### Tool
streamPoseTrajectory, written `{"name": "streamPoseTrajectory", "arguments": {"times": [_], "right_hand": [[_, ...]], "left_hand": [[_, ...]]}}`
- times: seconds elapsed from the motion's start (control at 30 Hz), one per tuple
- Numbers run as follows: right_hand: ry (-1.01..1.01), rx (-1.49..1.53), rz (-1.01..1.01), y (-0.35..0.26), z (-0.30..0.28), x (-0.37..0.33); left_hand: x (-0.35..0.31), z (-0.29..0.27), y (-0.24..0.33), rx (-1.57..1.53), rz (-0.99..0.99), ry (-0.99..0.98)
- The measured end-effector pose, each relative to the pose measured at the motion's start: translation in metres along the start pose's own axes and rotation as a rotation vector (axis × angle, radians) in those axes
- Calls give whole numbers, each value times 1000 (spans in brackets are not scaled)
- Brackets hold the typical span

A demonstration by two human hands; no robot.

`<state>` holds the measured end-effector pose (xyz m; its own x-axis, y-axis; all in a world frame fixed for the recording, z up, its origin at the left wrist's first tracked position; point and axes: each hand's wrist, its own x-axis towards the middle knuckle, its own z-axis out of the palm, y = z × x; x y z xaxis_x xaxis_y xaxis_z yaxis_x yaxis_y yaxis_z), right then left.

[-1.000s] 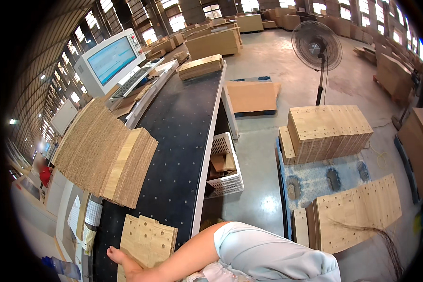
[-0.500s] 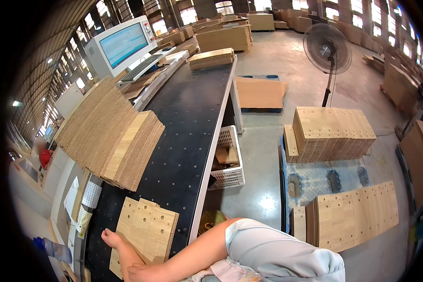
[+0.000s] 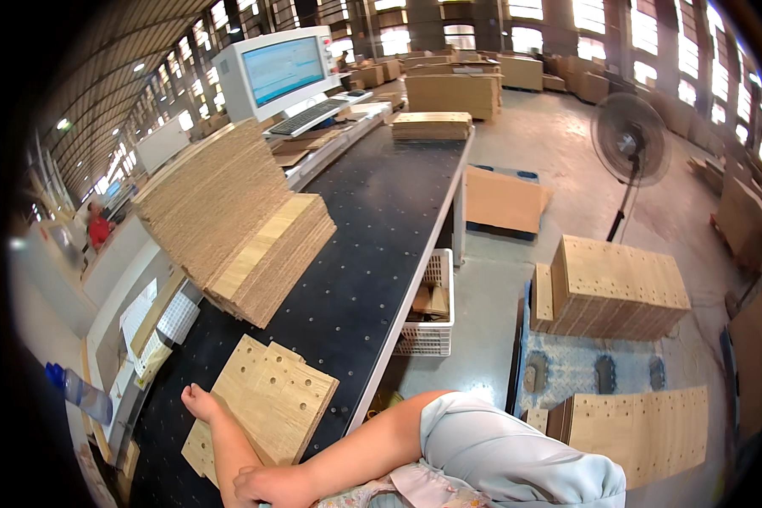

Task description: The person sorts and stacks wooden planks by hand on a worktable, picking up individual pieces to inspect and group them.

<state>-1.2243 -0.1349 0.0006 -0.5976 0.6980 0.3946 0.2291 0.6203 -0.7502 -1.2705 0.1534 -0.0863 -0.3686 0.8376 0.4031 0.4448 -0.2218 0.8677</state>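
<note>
Drilled wooden boards lie stacked a little unevenly on the black table, low in the head view. My left hand is curled closed beside their left edge, with nothing showing in it; my left forearm crosses over the boards. My right hand reaches across from the right, its curled fingers against my left forearm near the lower edge. Further up the table stands a tall stack of raw-edged boards, with a pale board face showing along its stepped side.
The black table is dotted with studs. At its far end are a monitor, a keyboard and a low board stack. A white crate sits beneath its right edge. Board stacks rest on a blue pallet; a standing fan is beyond.
The view has shifted, so the table, boards and monitor sit further right. My left hand stays closed by the boards, and my right hand remains at my left forearm.
</note>
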Motion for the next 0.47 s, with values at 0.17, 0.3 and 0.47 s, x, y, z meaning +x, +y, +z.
{"name": "streamPoseTrajectory", "arguments": {"times": [0.17,0.3,0.47], "right_hand": [[-58,276,63,-36,-35,-20],[325,-117,-187,-31,-64,-21],[-38,-6,-336,-56,-71,-39]], "left_hand": [[2,-14,-4,64,18,135],[2,-9,48,312,-59,113],[15,-75,89,305,-208,227]]}}
